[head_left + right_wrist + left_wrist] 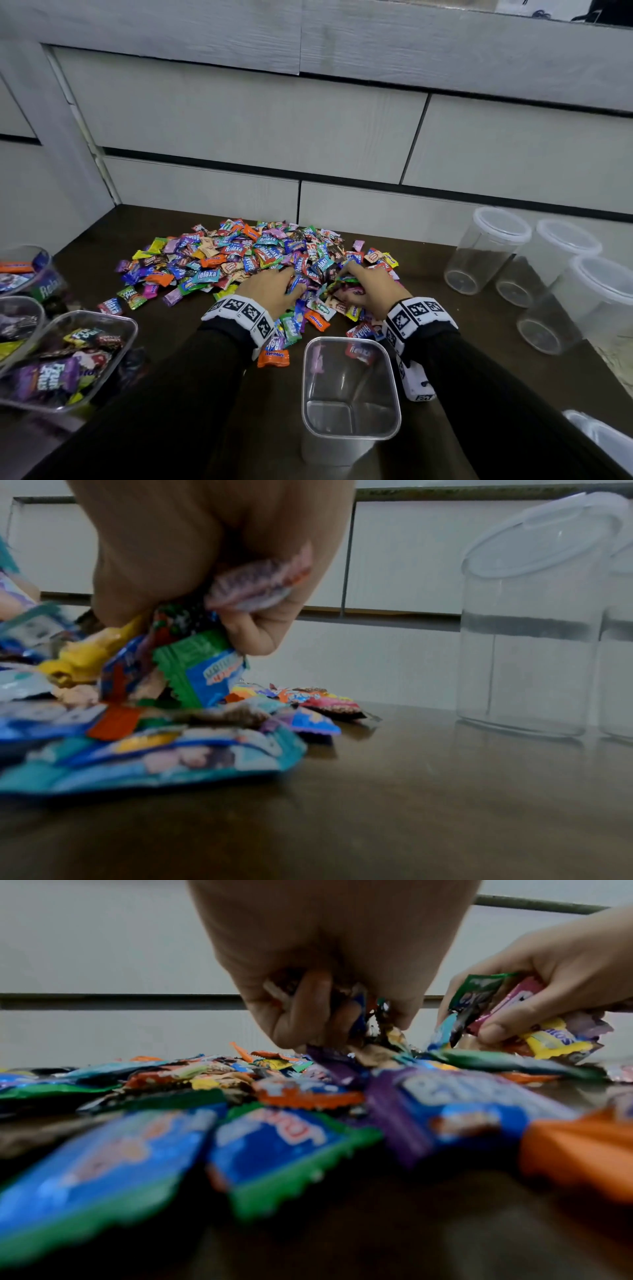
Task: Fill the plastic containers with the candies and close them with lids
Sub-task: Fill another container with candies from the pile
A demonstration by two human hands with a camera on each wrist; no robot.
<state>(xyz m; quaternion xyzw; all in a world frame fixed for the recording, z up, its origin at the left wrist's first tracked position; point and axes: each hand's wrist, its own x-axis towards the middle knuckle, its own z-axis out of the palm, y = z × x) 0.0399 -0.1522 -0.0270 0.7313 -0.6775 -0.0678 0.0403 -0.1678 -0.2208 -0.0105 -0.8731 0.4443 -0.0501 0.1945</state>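
A wide pile of wrapped candies (246, 257) covers the middle of the dark table. My left hand (274, 286) digs into its near edge, fingers curled round a bunch of candies (356, 1015). Just to the right, my right hand (363, 287) grips another handful of candies (192, 647), green, yellow and pink wrappers sticking out. An empty clear square container (349, 387) without a lid stands in front of both wrists, near the table's front edge.
Three clear round jars (486, 250) with lids on stand at the right. Open containers holding candies (68, 359) sit at the left edge. Grey drawer fronts (239, 120) rise behind the table. Another lid or container (603, 438) shows at the bottom right.
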